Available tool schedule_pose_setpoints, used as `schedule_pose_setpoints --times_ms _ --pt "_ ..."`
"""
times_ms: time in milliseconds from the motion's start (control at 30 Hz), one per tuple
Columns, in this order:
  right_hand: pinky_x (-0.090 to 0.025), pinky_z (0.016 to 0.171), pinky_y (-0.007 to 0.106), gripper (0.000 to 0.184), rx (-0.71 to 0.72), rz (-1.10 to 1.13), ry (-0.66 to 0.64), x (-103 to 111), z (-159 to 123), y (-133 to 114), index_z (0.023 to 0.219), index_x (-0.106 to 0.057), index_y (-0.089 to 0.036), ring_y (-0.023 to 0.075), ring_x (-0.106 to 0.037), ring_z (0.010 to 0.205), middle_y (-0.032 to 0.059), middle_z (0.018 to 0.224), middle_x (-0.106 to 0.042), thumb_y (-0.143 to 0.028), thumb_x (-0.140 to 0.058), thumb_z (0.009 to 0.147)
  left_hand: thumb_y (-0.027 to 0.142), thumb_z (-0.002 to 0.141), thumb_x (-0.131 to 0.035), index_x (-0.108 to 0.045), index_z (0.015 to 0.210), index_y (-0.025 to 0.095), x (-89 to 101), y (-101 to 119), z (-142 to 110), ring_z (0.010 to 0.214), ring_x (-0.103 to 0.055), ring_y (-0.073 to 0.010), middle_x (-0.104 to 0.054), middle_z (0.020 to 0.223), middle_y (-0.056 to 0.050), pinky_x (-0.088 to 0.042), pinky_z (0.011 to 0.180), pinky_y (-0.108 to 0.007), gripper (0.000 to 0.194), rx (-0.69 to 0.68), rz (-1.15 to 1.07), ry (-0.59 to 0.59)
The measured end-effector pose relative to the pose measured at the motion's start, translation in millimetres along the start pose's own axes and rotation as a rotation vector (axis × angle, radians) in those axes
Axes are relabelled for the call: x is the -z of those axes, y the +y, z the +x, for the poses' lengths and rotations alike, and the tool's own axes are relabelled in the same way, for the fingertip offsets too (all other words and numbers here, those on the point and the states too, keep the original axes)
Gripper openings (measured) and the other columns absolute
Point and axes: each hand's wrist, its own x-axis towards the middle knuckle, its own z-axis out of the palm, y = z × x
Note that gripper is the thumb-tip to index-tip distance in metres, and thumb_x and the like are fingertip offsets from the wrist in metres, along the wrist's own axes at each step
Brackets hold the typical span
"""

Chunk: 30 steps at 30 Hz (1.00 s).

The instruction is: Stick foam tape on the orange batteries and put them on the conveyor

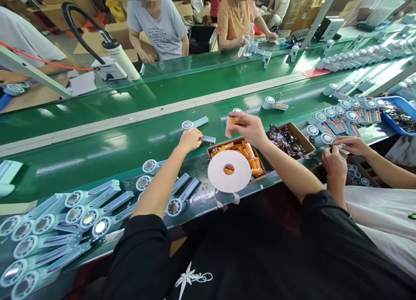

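Observation:
My left hand (pixel 190 139) is closed around the round end of a light-blue handheld fan housing (pixel 209 139), whose open handle sticks out to the right. Over the belt, my right hand (pixel 250 127) pinches an orange battery (pixel 232 121) with something pale along it, possibly tape. Below the hands is a box of orange batteries (pixel 256 161), partly covered by a large white tape roll (pixel 212 172). Just beyond the left hand lies another fan housing (pixel 199 122). One more, with wires (pixel 274 104), rests farther right on the belt.
Many fan housings (pixel 76 214) lie along the left bench edge. A box of dark circuit boards (pixel 290 139) stands to the right. Beside me, a co-worker's hands (pixel 338 154) work near more housings (pixel 338 113). People sit across the green belt (pixel 97 146).

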Motion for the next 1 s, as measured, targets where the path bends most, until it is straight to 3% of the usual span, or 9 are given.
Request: schedule_pose_setpoints --times_ms 100,167,267,433,767,1000 --pt "-0.054 0.075 0.027 0.044 -0.065 -0.214 -0.219 -33.1 46.7 29.4 0.121 -0.073 -0.018 0.0133 -0.068 0.071 -0.0032 0.079 -0.078 -0.037 -0.081 0.081 0.029 0.09 -0.063 -0.078 0.094 0.025 3.9 -8.9 6.7 0.129 -0.057 -0.0261 -0.074 0.127 -0.004 -0.045 0.112 -0.037 0.016 -0.012 -0.051 -0.018" --pt "-0.05 0.075 0.025 0.042 -0.076 -0.393 -0.346 -52.1 65.1 46.9 0.119 -0.072 -0.018 0.0141 -0.068 0.073 -0.0024 0.081 -0.079 -0.036 -0.082 0.082 0.03 0.094 -0.059 -0.077 0.1 0.025 4.8 -12.6 10.0 0.12 -0.063 -0.0247 -0.074 0.127 -0.005 -0.05 0.102 -0.035 0.02 0.027 -0.075 -0.005" --pt "-0.046 0.078 0.025 0.042 -0.023 -0.702 -0.496 -68.6 76.1 63.5 0.123 -0.07 -0.021 0.0186 -0.072 0.086 0.0013 0.091 -0.081 -0.038 -0.081 0.086 0.031 0.098 -0.053 -0.073 0.108 0.026 1.8 -12.9 14.1 0.109 -0.067 -0.025 -0.072 0.126 -0.006 -0.052 0.093 -0.035 0.023 0.107 -0.096 0.033" --pt "-0.045 0.078 0.028 0.046 0.076 -1.027 -0.672 -72.5 80.6 68.2 0.138 -0.063 -0.026 0.0263 -0.073 0.099 0.007 0.108 -0.08 -0.043 -0.071 0.096 0.033 0.102 -0.049 -0.069 0.11 0.026 -7.4 -2.8 23.3 0.109 -0.067 -0.0287 -0.069 0.128 -0.009 -0.051 0.09 -0.038 0.022 0.178 -0.133 0.072" --pt "-0.054 0.087 0.035 0.045 0.062 -1.235 -0.894 -79.8 82.1 70.3 0.143 -0.062 -0.029 0.0327 -0.074 0.11 0.0159 0.124 -0.076 -0.038 -0.064 0.099 0.026 0.104 -0.044 -0.068 0.111 0.025 -14.7 10.5 34.2 0.117 -0.065 -0.0271 -0.071 0.132 -0.009 -0.049 0.094 -0.034 0.025 0.243 -0.22 0.13" --pt "-0.056 0.092 0.036 0.041 -0.009 -1.253 -0.951 -97.6 92.6 73.1 0.131 -0.072 -0.019 0.0318 -0.074 0.114 0.0193 0.125 -0.076 -0.041 -0.066 0.096 0.027 0.103 -0.047 -0.072 0.106 0.022 -14.0 18.4 37.7 0.11 -0.067 -0.0242 -0.075 0.125 -0.009 -0.05 0.094 -0.032 0.026 0.235 -0.246 0.164"
